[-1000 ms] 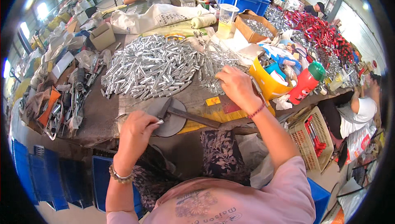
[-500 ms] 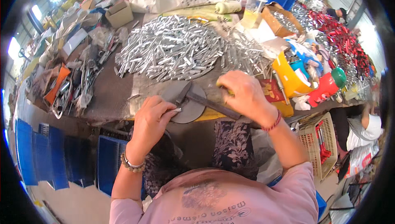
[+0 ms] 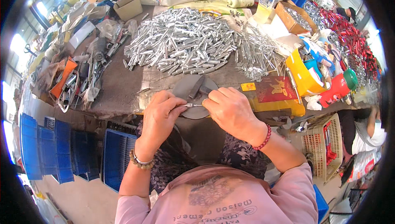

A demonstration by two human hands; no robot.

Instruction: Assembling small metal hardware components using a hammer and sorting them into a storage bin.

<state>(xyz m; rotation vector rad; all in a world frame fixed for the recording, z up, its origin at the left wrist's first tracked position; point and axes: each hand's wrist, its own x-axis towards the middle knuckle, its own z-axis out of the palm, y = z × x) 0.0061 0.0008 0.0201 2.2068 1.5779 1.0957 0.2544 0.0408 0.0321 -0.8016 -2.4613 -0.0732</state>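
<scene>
Between thumb and fingers, my left hand (image 3: 160, 115) pinches a small silver metal fitting (image 3: 190, 105) above the front of a round grey metal disc (image 3: 183, 85). My right hand (image 3: 232, 112) is closed in a pinch at the fitting's other end, on a thin metal pin (image 3: 199, 105). A hammer (image 3: 196, 86) lies across the disc behind my fingers; my right hand hides most of its handle. Just beyond the disc is a large heap of silver metal tubes (image 3: 177, 43), with thin metal rods (image 3: 261, 51) heaped at its right.
Tools and an orange-handled piece (image 3: 63, 77) clutter the table's left. At right are a yellow container (image 3: 303, 73), a red bottle with green cap (image 3: 335, 90) and a drink cup (image 3: 265, 8). Blue crates (image 3: 117, 158) stand lower left, a beige basket (image 3: 321, 145) lower right.
My right hand has come left and down from beside the hammer handle to meet my left hand at the small fitting. The view has shifted slightly.
</scene>
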